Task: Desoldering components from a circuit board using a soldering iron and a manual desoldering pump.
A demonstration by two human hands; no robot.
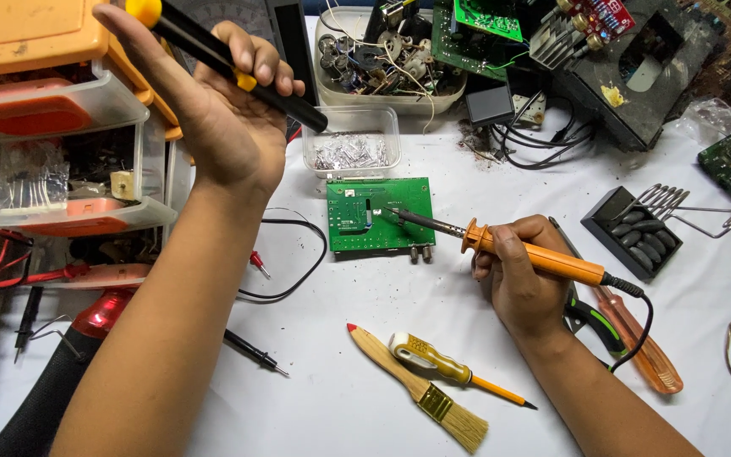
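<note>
My right hand [518, 271] grips an orange-handled soldering iron [543, 261] like a pen. Its dark tip rests on the solder side of a green circuit board [378, 213] lying flat on the white table. My left hand [222, 110] is raised above and left of the board. It holds a black tube-shaped tool with a yellow end, a desoldering pump [230, 63], whose black nose points down-right toward a clear plastic box [351, 148].
A wooden brush [420, 389] and a small yellow-handled screwdriver [450, 368] lie near the front. An orange screwdriver [636, 338] and black iron stand [632, 233] sit right. Stacked drawers [52, 127] stand left; multimeter probes [255, 351] and wires lie below. Parts tubs and boards crowd the back.
</note>
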